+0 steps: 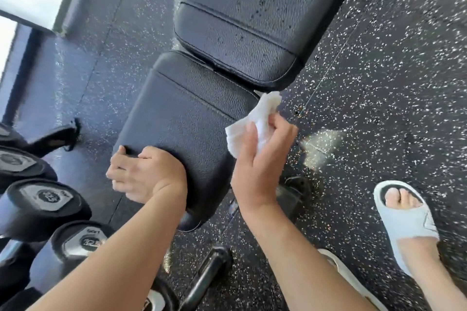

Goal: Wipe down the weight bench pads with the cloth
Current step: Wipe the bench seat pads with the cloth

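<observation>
Fingers of the right hand curl round a crumpled white cloth, pinching it just off the right edge of the seat pad. Left hand rests on the near left corner of that pad, its fingers bent over the rim. Beyond a narrow gap lies the back pad, speckled with dark droplets and cut off at the top. Dumbbells crowd the left, blurred. A foot in a pale slipper stands on speckled floor to the right.
</observation>
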A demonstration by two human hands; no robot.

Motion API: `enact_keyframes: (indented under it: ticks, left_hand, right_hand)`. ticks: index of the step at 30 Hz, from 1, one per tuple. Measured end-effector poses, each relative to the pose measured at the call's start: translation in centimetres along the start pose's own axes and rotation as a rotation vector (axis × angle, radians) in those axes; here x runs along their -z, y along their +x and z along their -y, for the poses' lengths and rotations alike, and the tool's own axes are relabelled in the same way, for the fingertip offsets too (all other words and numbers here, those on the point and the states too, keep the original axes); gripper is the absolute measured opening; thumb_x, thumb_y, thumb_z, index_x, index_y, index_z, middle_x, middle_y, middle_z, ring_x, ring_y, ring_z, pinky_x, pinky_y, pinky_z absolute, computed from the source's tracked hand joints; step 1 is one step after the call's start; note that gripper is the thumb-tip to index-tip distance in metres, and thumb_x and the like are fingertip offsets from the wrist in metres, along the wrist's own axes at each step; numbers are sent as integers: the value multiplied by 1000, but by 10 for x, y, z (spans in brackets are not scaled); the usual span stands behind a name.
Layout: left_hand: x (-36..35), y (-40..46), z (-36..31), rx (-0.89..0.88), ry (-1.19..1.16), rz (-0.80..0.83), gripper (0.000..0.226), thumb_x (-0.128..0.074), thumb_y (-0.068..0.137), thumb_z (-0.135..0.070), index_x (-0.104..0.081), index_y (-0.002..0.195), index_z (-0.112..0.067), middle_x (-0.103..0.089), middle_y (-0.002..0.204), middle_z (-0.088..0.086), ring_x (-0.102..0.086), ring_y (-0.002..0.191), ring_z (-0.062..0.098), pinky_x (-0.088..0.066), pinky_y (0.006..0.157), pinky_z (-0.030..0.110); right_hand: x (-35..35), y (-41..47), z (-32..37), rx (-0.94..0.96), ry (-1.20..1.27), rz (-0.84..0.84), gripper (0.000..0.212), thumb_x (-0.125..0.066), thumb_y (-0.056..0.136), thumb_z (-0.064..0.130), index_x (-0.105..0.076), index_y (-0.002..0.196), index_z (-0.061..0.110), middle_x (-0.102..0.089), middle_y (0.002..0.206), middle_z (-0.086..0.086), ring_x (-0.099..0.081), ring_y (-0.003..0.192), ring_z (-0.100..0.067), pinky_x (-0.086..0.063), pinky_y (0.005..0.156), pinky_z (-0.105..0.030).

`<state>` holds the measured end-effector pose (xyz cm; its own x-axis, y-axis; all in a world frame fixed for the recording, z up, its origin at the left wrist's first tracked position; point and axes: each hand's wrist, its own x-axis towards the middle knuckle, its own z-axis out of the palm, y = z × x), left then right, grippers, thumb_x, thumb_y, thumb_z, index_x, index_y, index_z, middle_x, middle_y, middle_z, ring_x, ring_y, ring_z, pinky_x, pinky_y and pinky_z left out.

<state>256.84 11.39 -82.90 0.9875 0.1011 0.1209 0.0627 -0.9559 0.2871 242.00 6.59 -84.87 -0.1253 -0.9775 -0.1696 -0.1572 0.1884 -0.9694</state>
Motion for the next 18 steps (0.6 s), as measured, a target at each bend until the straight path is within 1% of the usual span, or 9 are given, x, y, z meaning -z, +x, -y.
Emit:
enact_keyframes:
  ticks: [2, 5, 7, 9, 11, 13, 14, 16, 18]
  left_hand:
    - [1, -1, -2, 7, -11, -4, 59, -31, 88, -32, -49, 143, -18, -44, 149, 14, -40, 138, 42, -39, 109, 58]
    - [2, -3, -6, 26, 0, -11, 62, -30, 85, -32, -50, 142, -17, -45, 148, 15, -42, 136, 43, -40, 107, 59]
    - [4, -4, -7, 20, -6, -17, 62, -30, 85, -32, -50, 142, -18, -46, 148, 14, -42, 137, 42, -41, 107, 59]
    - [5, -5, -7, 13, -16, -15, 62, -30, 85, -32, -50, 143, -18, -46, 148, 13, -42, 138, 40, -40, 108, 58]
    - [5, -4, -7, 18, -14, -9, 62, -29, 86, -32, -49, 143, -19, -45, 148, 11, -41, 138, 39, -41, 108, 58]
    - [4, -3, -6, 13, 5, -12, 62, -29, 86, -32, -49, 144, -19, -45, 148, 11, -42, 138, 39, -41, 108, 57]
    - [4, -2, -5, 4, 17, -11, 61, -30, 87, -32, -49, 144, -19, -46, 148, 11, -42, 138, 39, -41, 108, 56]
    - [4, -2, -4, -9, 28, -5, 60, -31, 87, -31, -49, 144, -19, -46, 148, 11, -41, 139, 39, -41, 108, 56]
    - [4, -2, -4, -8, 24, 7, 60, -31, 88, -31, -49, 144, -18, -46, 148, 13, -40, 141, 39, -39, 109, 55]
  right_hand:
    - [4, -25, 0, 23, -13, 66, 29, -56, 105, 20, -48, 127, 5, -44, 124, -1, -48, 112, -24, -41, 102, -34]
    - [16, -80, -13, 38, -32, 278, 32, -54, 103, 27, -44, 131, 12, -39, 120, 6, -46, 111, -16, -41, 99, -30]
    - [25, -112, -23, 46, -44, 431, 35, -54, 101, 26, -43, 133, 16, -39, 122, 4, -45, 114, -12, -42, 101, -29]
    - [32, -126, -30, 71, -39, 514, 37, -58, 98, 21, -43, 132, 16, -41, 123, 0, -47, 115, -15, -44, 102, -33]
    - [33, -118, -31, 115, -45, 514, 34, -60, 100, 22, -45, 130, 16, -41, 122, 0, -48, 114, -15, -42, 103, -26]
    - [30, -92, -24, 159, -72, 418, 30, -56, 103, 30, -47, 127, 14, -39, 120, 3, -47, 110, -16, -39, 101, -22]
    - [28, -72, -19, 186, -91, 350, 30, -56, 102, 30, -49, 125, 12, -39, 119, 4, -46, 107, -17, -39, 98, -24]
    - [21, -26, -4, 296, -166, 255, 29, -59, 96, 24, -55, 119, 6, -44, 113, -3, -42, 103, -18, -41, 91, -31]
    - [12, 14, 16, 442, -346, 272, 28, -63, 90, 24, -61, 111, 6, -51, 108, -10, -45, 97, -24, -41, 86, -37]
